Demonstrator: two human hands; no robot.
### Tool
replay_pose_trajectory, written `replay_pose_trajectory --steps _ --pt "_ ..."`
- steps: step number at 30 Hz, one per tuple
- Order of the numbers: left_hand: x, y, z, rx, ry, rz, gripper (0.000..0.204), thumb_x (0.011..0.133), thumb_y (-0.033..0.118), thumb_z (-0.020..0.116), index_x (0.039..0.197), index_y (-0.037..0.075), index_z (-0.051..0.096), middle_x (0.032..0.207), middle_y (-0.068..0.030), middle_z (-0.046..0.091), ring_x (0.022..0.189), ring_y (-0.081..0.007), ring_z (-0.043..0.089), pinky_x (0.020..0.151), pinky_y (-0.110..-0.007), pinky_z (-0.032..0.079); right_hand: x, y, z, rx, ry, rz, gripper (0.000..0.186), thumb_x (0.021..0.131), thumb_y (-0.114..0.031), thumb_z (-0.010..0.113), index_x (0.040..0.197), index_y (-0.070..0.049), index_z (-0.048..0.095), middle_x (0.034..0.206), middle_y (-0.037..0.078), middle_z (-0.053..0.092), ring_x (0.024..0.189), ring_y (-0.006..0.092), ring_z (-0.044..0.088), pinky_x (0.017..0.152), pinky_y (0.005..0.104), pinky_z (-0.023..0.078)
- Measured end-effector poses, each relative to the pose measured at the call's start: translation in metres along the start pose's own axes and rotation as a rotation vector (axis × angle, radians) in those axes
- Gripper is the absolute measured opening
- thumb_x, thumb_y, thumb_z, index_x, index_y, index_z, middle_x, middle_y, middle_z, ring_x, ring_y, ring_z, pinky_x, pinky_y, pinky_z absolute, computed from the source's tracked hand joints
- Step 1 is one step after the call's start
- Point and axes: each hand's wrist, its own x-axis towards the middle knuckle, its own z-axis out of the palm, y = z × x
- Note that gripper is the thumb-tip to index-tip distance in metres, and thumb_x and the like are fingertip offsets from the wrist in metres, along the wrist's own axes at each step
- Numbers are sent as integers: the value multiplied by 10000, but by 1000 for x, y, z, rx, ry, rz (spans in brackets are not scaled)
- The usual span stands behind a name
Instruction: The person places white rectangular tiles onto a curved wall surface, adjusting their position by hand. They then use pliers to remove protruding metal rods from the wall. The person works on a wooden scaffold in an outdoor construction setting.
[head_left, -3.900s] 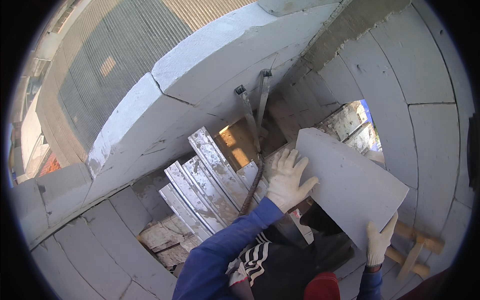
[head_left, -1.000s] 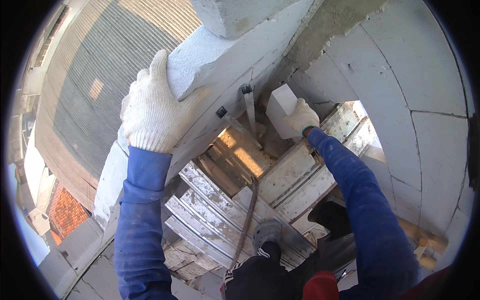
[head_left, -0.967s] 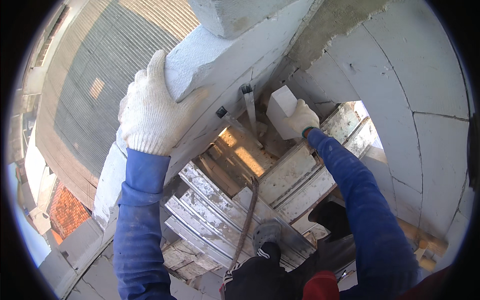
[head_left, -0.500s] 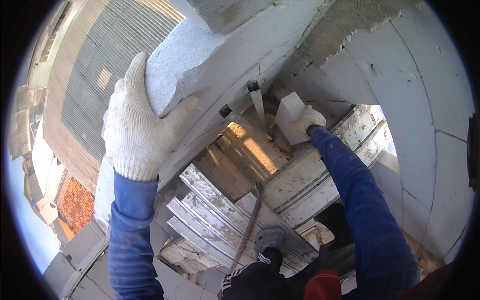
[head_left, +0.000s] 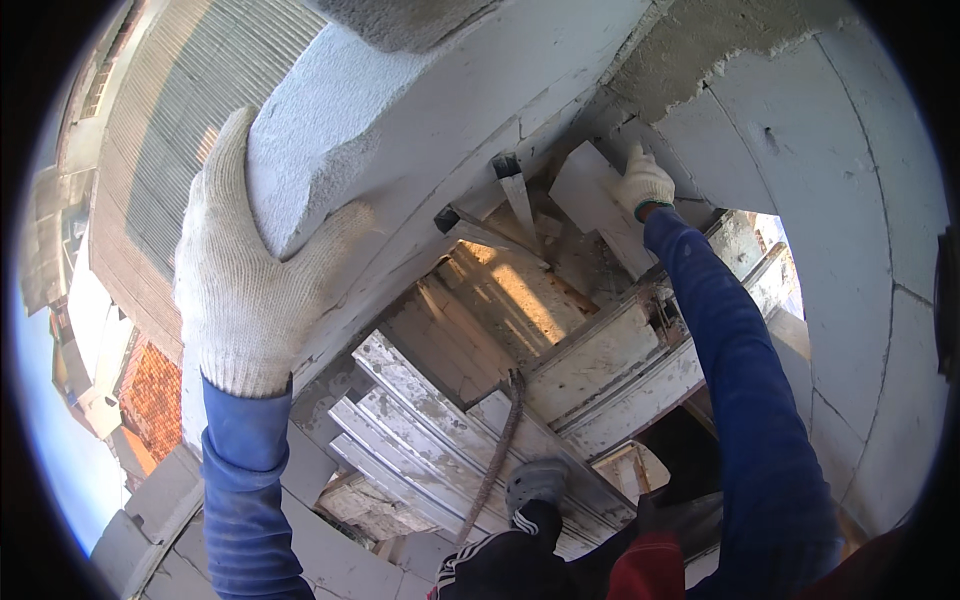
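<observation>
My left hand [head_left: 245, 275], in a white knit glove, lies against the broken end of a pale block wall [head_left: 420, 150]. Its thumb is spread wide on the inner face and its fingers stretch up along the outer side. Lower down and to the right, my right hand [head_left: 645, 183], also gloved, is at the right edge of a white block [head_left: 595, 195]. The block is tilted. One finger points upward, while the other fingers are partly hidden at the block's edge.
Two dark-capped metal bars [head_left: 515, 195] stick up by the wall. Dirty metal planks [head_left: 430, 430] lie underfoot, with a rope [head_left: 495, 450] across them and my shoe [head_left: 537, 480] on top. A sunlit opening [head_left: 510, 290] drops below. A curved block wall [head_left: 830, 200] rises on the right.
My right hand has moved up and right, and the white block has shifted and turned with it. The left hand keeps its place on the wall end as the view shifts.
</observation>
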Motion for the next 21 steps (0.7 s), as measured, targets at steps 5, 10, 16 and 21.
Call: replay_pose_trajectory --steps 5,10,16,21 --pt "2 3 1 16 12 -3 985 782 398 940 1600 80 491 1418 -248 677 1275 -395 703 1087 -500 566 -55 -2 -33 80 87 -143 840 957 -484 747 1595 -61 401 1414 249 620 1258 419 679 1029 491 579" --pt "3 5 0 24 21 -19 979 790 423 925 1599 75 496 1423 -249 674 1284 -397 696 1091 -498 563 -157 20 -44 99 21 -295 755 956 -432 750 1551 -59 473 1421 221 621 1321 410 623 1141 488 512" --pt "2 11 -4 40 12 -42 973 810 451 904 1605 73 487 1437 -252 660 1304 -400 682 1099 -498 556 -213 56 -2 107 312 -572 541 924 -320 752 1370 -39 632 1388 190 637 1373 382 544 1304 583 285" --pt "2 12 -5 51 -16 -71 967 821 458 890 1610 78 480 1444 -254 653 1299 -399 685 1094 -502 560 -213 58 11 126 429 -619 427 914 -261 732 1269 -25 697 1310 198 677 1332 390 572 1300 607 283"
